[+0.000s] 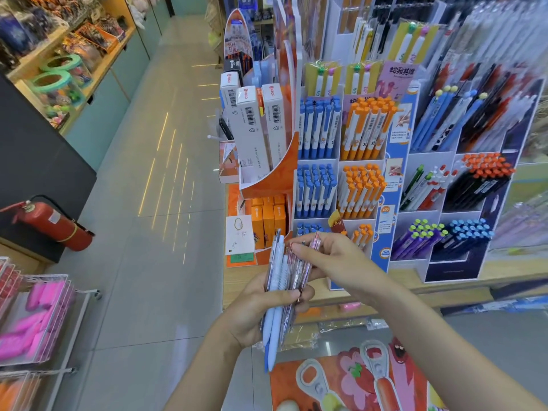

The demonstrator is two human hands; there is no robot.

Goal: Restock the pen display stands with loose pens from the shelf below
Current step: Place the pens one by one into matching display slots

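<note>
My left hand (255, 312) grips a bundle of loose pens (281, 280), some pale blue and some clear with red. My right hand (335, 262) reaches across from the right and pinches the top ends of the clear red pens in that bundle. Just behind the hands stands the white pen display stand (339, 185) with compartments of blue-capped pens (315, 188) and orange-capped pens (361, 188). Its lowest row, partly hidden by my right hand, holds only a few pens. A second stand (462, 203) to the right holds purple, blue, black and orange-topped pens.
The stands sit on a wooden shelf (415, 280). An orange holder with white boxes (261, 129) stands to the left of the stands. A red fire extinguisher (53, 223) lies across the tiled aisle, and a wire rack with pink items (38, 318) stands at lower left.
</note>
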